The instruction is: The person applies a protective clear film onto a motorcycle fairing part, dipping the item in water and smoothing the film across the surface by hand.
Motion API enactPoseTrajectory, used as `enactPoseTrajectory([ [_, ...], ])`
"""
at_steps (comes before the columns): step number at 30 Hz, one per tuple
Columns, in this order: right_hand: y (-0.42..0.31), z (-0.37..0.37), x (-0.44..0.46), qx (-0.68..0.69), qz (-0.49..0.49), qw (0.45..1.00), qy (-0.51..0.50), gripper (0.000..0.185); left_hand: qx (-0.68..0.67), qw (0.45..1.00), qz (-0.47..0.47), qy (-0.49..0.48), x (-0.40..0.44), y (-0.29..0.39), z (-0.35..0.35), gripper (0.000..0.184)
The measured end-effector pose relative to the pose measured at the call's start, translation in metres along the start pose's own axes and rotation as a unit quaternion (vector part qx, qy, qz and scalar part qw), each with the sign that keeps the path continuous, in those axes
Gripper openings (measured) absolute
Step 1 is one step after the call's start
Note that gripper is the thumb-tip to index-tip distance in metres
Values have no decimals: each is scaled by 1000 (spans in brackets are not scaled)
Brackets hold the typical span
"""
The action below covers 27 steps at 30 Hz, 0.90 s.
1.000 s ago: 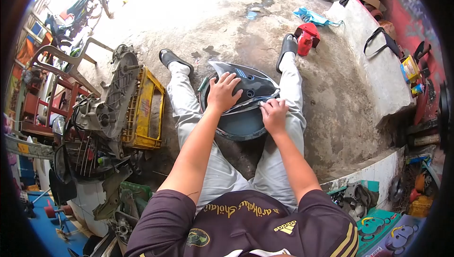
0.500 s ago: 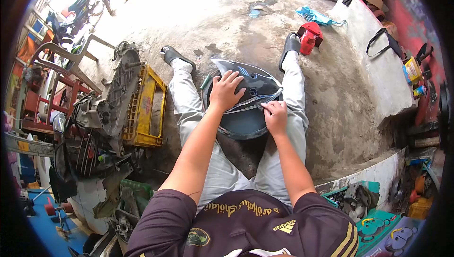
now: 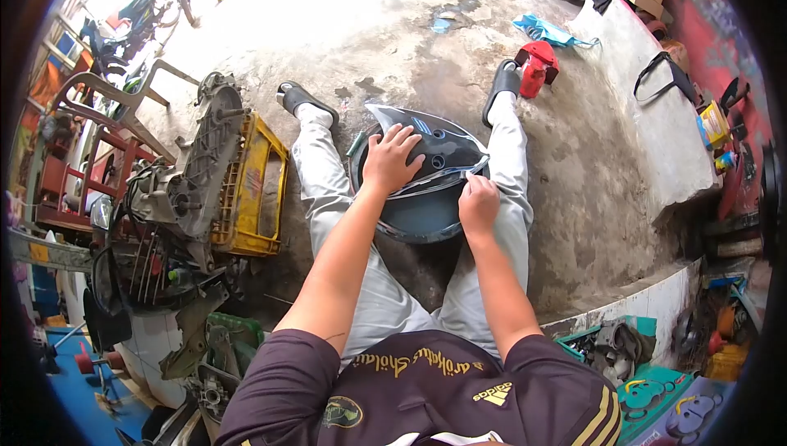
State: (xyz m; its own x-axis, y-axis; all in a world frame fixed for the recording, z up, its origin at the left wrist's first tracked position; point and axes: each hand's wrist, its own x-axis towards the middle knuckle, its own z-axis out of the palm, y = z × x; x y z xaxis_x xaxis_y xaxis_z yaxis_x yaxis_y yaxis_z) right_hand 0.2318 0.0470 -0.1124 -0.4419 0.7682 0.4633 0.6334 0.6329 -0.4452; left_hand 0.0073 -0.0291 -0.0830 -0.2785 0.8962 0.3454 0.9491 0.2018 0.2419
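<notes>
A dark pointed panel [image 3: 440, 143] with pale edges and two round holes lies across a round dark basin [image 3: 420, 218] between my legs. My left hand [image 3: 393, 157] rests on the panel's left part, its fingers spread. At the panel's lower right edge is my right hand [image 3: 479, 197], its fingers pressed together near a small pale piece at the fingertips, too small to name. The basin's lower part shows below the panel.
A yellow crate [image 3: 261, 188] and a metal engine casing [image 3: 197, 175] stand at the left. Beyond my right foot lies a red part [image 3: 538, 69], with a blue cloth [image 3: 551, 29] behind it. A concrete ledge [image 3: 648, 134] runs along the right.
My right hand has shifted slightly along the panel's edge, and its fingers have drawn closer together. My left hand stays on the panel. The view has shifted slightly.
</notes>
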Motion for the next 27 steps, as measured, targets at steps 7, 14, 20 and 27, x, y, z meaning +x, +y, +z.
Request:
enactPoseTrajectory([
  [7, -24, -8, -10, 18, 18, 1000, 9, 32, -13, 1000, 8, 10, 0, -1, 4, 48],
  [14, -23, 7, -14, 55, 26, 997, 42, 31, -15, 1000, 9, 13, 0, -2, 3, 49],
  [20, -15, 11, -12, 147, 23, 988, 40, 13, -25, 1000, 10, 10, 0, 0, 2, 49],
  [27, -16, 5, -9, 119, -63, 990, 45, 15, -31, 999, 12, 13, 1, -2, 3, 48],
])
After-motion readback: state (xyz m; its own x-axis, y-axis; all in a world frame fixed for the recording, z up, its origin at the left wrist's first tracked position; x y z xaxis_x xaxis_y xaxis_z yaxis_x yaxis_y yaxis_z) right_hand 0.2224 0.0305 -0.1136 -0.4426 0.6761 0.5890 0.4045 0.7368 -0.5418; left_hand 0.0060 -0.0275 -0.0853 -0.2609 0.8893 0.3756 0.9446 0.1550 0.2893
